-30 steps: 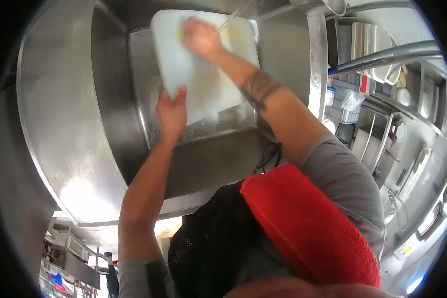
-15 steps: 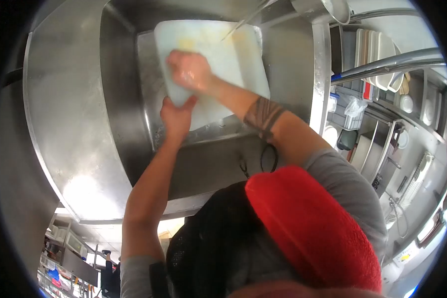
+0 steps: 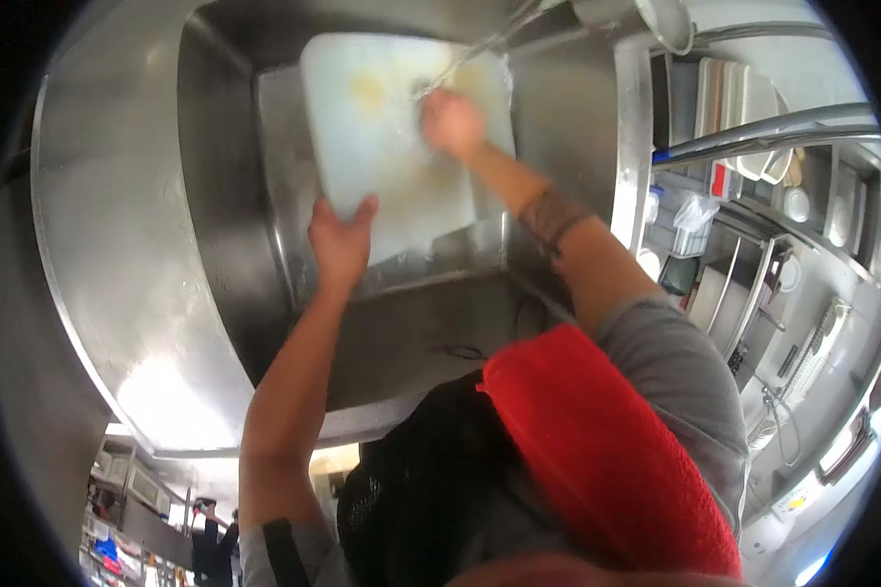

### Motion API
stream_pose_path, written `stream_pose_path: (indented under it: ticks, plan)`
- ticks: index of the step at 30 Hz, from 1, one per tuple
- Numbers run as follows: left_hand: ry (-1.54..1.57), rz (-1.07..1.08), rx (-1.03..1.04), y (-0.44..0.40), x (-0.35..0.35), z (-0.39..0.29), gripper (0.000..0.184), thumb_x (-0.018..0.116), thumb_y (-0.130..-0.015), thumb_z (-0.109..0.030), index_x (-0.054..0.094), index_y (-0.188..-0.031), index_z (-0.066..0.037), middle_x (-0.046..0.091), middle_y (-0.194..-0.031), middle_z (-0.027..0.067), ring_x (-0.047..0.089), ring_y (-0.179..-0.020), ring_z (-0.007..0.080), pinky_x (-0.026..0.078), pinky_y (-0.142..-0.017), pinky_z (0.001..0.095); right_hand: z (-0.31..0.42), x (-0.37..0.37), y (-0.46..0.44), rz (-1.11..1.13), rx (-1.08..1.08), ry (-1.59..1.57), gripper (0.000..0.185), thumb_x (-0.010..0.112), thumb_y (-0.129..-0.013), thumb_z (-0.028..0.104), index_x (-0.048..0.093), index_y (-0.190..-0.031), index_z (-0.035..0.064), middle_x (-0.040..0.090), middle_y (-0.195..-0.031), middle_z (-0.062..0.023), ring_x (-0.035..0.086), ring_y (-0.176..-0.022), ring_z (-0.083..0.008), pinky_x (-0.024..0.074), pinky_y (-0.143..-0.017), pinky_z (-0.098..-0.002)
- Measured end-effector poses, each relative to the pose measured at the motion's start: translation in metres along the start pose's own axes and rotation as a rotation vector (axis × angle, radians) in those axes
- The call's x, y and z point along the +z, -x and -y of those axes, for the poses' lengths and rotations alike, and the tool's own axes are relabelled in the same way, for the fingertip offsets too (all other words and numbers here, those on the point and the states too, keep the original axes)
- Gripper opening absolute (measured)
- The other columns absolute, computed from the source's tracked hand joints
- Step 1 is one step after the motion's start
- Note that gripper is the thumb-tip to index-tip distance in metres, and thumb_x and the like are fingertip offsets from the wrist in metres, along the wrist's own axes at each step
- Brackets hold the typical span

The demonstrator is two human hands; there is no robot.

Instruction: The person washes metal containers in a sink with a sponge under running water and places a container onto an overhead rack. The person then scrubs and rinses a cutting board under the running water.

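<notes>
A white cutting board point(image 3: 387, 147) with yellowish stains lies tilted in a deep steel sink point(image 3: 411, 328). My left hand point(image 3: 341, 240) grips its near left edge, thumb over the top face. My right hand point(image 3: 450, 122) is closed in a fist on the board's upper right part, somewhat blurred. Whatever it holds, if anything, is hidden under the fingers; a small dark patch shows just beyond them. A thin water stream point(image 3: 489, 41) falls onto the board close to that hand.
A steel counter point(image 3: 117, 245) runs along the left of the sink. Upper right hangs a round metal vessel point(image 3: 664, 22). Boards stand in a rack point(image 3: 729, 108) at right. A red towel point(image 3: 607, 440) lies over my shoulder. Lower left, a person point(image 3: 213, 548) stands in the background.
My right hand has moved right across the board, away from my left hand, uncovering the board's left part. My left hand stays on the edge.
</notes>
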State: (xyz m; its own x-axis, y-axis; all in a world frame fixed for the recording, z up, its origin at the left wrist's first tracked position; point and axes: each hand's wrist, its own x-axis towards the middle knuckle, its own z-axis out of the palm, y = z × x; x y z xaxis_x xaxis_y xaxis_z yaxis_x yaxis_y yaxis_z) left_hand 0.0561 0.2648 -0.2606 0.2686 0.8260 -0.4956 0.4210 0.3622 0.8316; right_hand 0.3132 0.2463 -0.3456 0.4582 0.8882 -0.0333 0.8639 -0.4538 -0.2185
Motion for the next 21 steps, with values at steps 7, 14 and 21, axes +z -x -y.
stream_pose_path:
  ticks: [7,14,21]
  plan:
    - [-0.203,0.000,0.036,0.003,-0.002,-0.017,0.036,0.080,-0.083,-0.019,0.060,-0.100,0.006,0.071,-0.097,0.0230,0.071,-0.088,0.0323,0.054,-0.081,0.0394,-0.028,0.015,-0.044,0.024,0.300,-0.045,0.027,0.060,-0.081,0.019,0.069,-0.105,0.0096,0.072,-0.098,-0.0195,0.069,-0.096,-0.0375,0.0543,-0.089,-0.0481]
    - [-0.153,-0.010,0.097,0.001,-0.003,-0.011,0.037,0.080,-0.082,-0.018,0.060,-0.101,0.006,0.071,-0.096,0.0243,0.071,-0.088,0.0355,0.054,-0.080,0.0411,-0.060,0.000,-0.068,0.018,0.498,-0.283,0.024,0.055,-0.090,0.021,0.069,-0.108,0.0137,0.072,-0.105,-0.0184,0.067,-0.101,-0.0397,0.0518,-0.093,-0.0490]
    - [-0.218,0.002,0.060,-0.001,0.000,-0.008,0.039,0.079,-0.085,-0.024,0.060,-0.101,0.006,0.070,-0.093,0.0242,0.070,-0.087,0.0367,0.053,-0.081,0.0430,-0.028,-0.001,-0.022,0.057,0.097,-0.237,0.026,0.051,-0.094,0.023,0.069,-0.108,0.0114,0.072,-0.102,-0.0197,0.067,-0.101,-0.0407,0.0528,-0.092,-0.0477]
